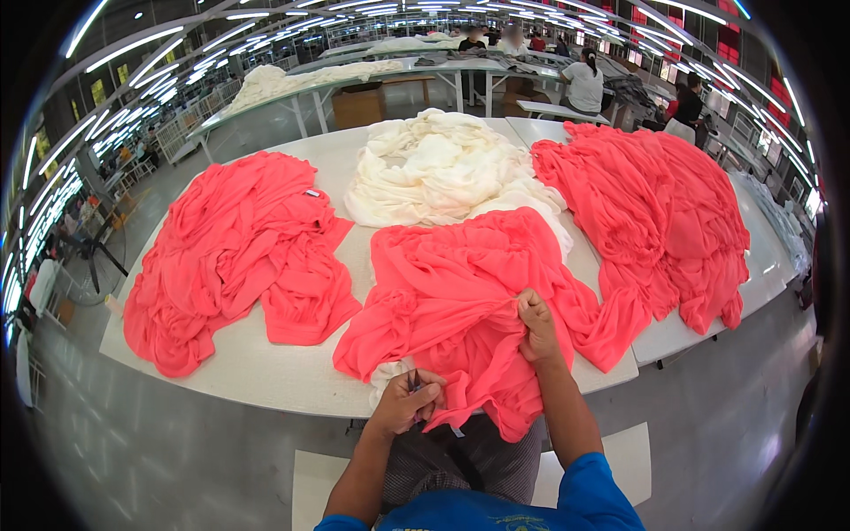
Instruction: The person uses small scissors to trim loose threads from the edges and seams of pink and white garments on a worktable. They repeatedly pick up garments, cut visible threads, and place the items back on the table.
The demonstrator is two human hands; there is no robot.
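Head view: my left hand [407,400] pinches a small dark tool against the hem of the coral knit garment [460,292] at the white desk [266,376] edge, while my right hand's [537,327] grip bunches it taut.

1. Long fluorescent tube lights [177,31] run in rows across the ceiling.
2. The grey floor [177,451] looks smooth and slightly glossy.
3. White work tables [372,80] stand in rows toward the back.
4. A cardboard box [359,104] sits under one table.
5. Far people [584,81] sit, possibly at benches.
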